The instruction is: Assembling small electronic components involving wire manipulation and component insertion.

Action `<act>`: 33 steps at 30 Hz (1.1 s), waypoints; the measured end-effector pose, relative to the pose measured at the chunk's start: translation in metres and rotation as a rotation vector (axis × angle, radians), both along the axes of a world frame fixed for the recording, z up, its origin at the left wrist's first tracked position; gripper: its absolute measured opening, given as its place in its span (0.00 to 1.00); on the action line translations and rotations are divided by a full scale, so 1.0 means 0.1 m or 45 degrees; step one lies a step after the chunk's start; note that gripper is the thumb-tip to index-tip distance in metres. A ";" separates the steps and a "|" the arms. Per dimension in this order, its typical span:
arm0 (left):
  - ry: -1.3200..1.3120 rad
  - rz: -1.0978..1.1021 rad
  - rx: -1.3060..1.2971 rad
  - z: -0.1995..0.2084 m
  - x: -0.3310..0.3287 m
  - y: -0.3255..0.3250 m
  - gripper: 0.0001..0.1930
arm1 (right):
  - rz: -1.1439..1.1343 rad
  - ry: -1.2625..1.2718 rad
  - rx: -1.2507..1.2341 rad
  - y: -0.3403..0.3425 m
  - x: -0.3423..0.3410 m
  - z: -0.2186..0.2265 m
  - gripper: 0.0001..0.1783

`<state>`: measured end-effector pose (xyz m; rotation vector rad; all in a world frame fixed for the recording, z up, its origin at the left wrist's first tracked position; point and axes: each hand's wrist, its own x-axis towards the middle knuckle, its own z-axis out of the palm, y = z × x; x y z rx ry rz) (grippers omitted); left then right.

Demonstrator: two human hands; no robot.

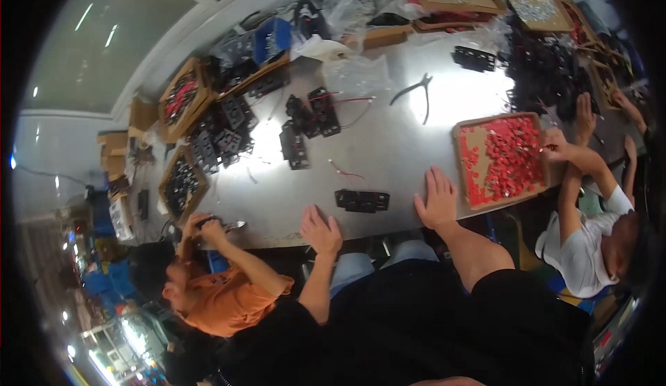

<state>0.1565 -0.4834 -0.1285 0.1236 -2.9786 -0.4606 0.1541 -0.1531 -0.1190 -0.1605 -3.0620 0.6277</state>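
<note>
My left hand (320,232) rests at the table's front edge with its fingers stretched out, holding nothing. Flat on the metal surface lies my right hand (437,200), open as well, just left of a cardboard tray (463,178) of small red parts (512,157). Between my hands sits a black plastic housing (361,200), touched by neither. A short red-and-white wire (345,171) is a little beyond it. Farther back, a pair of dark-handled pliers (418,94) lies with its handles spread. More black housings (312,119) with red wires stand to the back left.
A co-worker in orange (236,296) handles something at the left end; another in white (586,247) reaches toward the red parts. Black housings (225,132) pile up at left, dark parts (544,66) at right. Blue bins (272,39), cardboard boxes and plastic bags (357,73) line the back.
</note>
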 end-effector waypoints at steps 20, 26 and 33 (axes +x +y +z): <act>0.420 -0.365 -0.043 -0.21 0.11 -0.24 0.27 | 0.026 0.132 0.065 -0.02 -0.05 0.03 0.38; 0.844 -0.419 0.115 -0.40 0.08 -0.18 0.20 | -0.012 0.258 0.082 -0.04 0.07 0.04 0.26; 1.222 -0.364 0.216 -0.66 0.11 -0.15 0.16 | 0.083 0.439 -0.040 0.11 0.15 -0.19 0.20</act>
